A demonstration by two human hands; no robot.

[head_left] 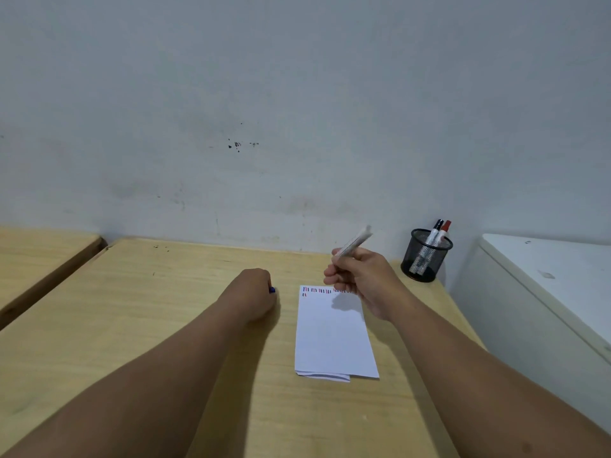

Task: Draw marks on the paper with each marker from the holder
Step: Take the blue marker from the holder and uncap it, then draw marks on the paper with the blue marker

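A folded white paper (pixel 334 338) lies on the wooden table (pixel 165 309), with short red, blue and dark strokes along its top edge. My right hand (pixel 363 279) hovers over the paper's top right corner and grips a white marker (pixel 355 241), its back end pointing up and away; the tip is hidden by my fingers. My left hand (pixel 256 292) rests as a fist on the table left of the paper, closed on a small blue cap (pixel 271 290) that just peeks out. A black mesh holder (pixel 425 259) at the back right holds a black-capped marker (pixel 437 226) and a red-capped marker (pixel 445 227).
A white cabinet or appliance (pixel 545 285) stands right beside the table's right edge. A second wooden surface (pixel 39 256) sits to the left across a gap. A scuffed grey wall (pixel 297 110) runs along the table's back.
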